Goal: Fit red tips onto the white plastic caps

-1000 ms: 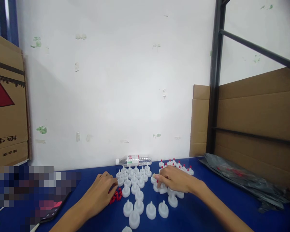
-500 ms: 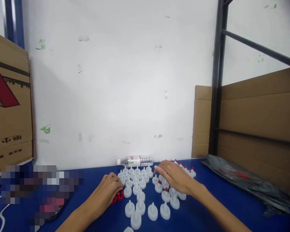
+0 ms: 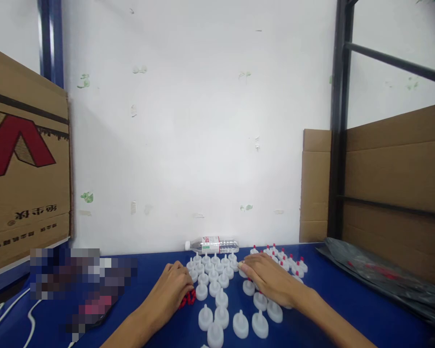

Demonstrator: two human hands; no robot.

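Note:
My left hand (image 3: 173,286) rests on the blue table with its fingers curled down at a small pile of red tips (image 3: 188,298). What its fingertips hold, if anything, is hidden. My right hand (image 3: 270,276) reaches in from the right, low over a group of white nozzle caps, its thumb near one white cap (image 3: 242,271). Its other fingers are bent down out of sight, and their hold does not show. Between the hands stand many bare white nozzle caps (image 3: 221,298), upright. Past my right hand, several white caps with red tips (image 3: 291,261) stand together.
A clear plastic bottle (image 3: 212,245) lies along the white wall. A grey plastic bag (image 3: 377,273) lies on the right. Cardboard boxes (image 3: 25,193) and a dark metal frame (image 3: 339,145) flank the table (image 3: 148,263). White cables (image 3: 31,316) run at the left.
The view has swung slightly left, so everything sits further right. My right hand has come lower and nearer over the white caps. The left hand stays by the red pile.

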